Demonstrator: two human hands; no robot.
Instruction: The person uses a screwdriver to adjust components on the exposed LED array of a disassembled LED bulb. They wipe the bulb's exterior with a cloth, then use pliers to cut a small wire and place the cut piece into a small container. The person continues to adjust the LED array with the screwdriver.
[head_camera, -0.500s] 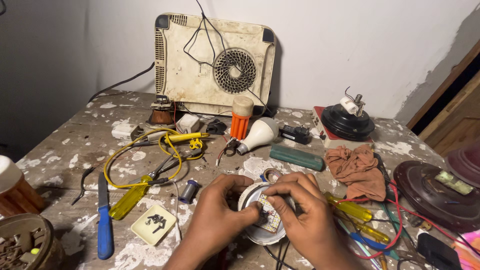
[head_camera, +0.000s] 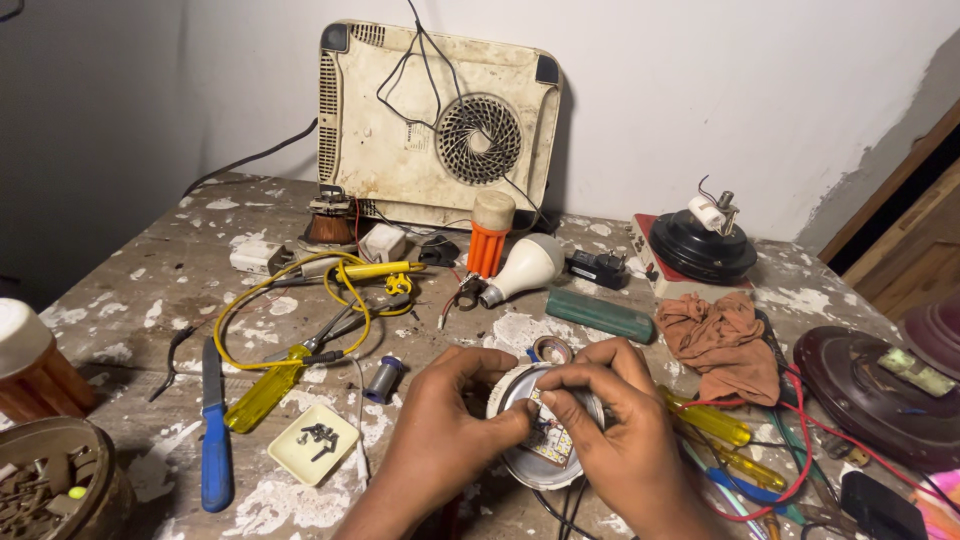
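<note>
Silver round lamp housing (head_camera: 530, 470) sits on the paint-flecked table (head_camera: 150, 300). Left hand (head_camera: 445, 430) and right hand (head_camera: 625, 435), 2 together, pinch its small LED board (head_camera: 552, 438). Blue-handled knife (head_camera: 213, 440) lies well apart.

yellow screwdriver (head_camera: 268, 385); blue knife (head_camera: 213, 440); orange rag (head_camera: 722, 340); green case (head_camera: 600, 314)
</note>
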